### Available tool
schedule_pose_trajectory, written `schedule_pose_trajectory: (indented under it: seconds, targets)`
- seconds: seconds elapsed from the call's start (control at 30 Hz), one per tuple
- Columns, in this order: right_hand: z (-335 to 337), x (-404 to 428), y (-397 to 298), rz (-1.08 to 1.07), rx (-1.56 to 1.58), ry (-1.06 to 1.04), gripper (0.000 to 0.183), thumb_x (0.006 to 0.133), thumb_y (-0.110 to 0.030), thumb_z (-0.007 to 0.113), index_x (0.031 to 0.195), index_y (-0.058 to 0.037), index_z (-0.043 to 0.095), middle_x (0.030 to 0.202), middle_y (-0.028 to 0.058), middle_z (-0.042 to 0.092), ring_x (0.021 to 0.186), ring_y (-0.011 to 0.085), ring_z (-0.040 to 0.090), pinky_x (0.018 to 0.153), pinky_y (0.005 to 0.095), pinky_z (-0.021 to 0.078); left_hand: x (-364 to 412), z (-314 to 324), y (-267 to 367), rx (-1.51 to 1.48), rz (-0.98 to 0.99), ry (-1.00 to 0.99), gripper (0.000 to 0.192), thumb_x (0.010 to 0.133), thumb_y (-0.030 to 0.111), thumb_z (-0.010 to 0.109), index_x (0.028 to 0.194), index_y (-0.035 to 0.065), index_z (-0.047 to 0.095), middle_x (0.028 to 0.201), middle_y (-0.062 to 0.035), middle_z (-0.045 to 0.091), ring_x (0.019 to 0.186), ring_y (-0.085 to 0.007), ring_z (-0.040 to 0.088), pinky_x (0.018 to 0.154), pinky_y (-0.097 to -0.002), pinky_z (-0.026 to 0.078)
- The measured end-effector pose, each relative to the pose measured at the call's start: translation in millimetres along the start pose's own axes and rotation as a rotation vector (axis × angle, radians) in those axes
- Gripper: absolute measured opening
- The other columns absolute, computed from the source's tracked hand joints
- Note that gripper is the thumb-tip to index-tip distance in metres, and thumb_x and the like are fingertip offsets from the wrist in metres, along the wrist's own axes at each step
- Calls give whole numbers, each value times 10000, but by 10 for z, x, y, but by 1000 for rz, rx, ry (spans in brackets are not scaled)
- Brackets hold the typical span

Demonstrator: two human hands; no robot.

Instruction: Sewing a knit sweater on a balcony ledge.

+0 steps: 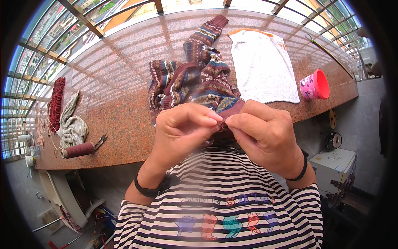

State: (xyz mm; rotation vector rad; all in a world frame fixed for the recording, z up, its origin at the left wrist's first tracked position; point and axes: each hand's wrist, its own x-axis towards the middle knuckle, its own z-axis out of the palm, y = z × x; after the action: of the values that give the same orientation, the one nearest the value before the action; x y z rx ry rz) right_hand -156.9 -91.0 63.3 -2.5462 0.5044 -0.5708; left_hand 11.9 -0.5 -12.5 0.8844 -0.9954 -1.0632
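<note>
Across the near edge of the counter lies a patterned knit sweater (214, 84) in maroon, blue and cream, bunched up with one sleeve stretched to the back. My left hand (183, 127) pinches a bit of its maroon knit edge between thumb and forefinger. Right beside it, my right hand (264, 133) grips the same edge with its thumb and fingers. The fingertips of both hands almost meet there. Whether a needle or thread is between them cannot be made out. Part of the knit hangs below the hands, in front of my striped shirt.
On the speckled granite counter (121, 124) are a maroon yarn cone (77, 150), thread snips (100, 141), a grey rag (73, 127) and a maroon knit strip (57, 102). A white cloth (264, 68) and pink tub (314, 84) lie right. A white cabinet (334, 162) stands below.
</note>
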Motion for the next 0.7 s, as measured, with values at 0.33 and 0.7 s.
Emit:
schedule_pose_trajectory:
  seconds: [0.33, 0.7]
  targets:
    - [-40, 44, -10, -4, 55, -52, 134, 695, 62, 645, 811, -1, 625, 682, 98, 561, 553, 236, 565, 482, 307, 428, 5, -2, -14, 23, 14, -14, 126, 773, -123, 633, 816, -5, 616, 923, -146, 639, 875, -178, 623, 782, -282, 523]
    - [-9, 81, -85, 124, 210, -63, 101, 763, 51, 605, 846, 2, 575, 724, 138, 556, 624, 281, 566, 552, 322, 440, -4, 33, -31, -45, 20, 31, 134, 752, -112, 635, 834, -8, 654, 912, -112, 660, 850, -140, 626, 767, -249, 507]
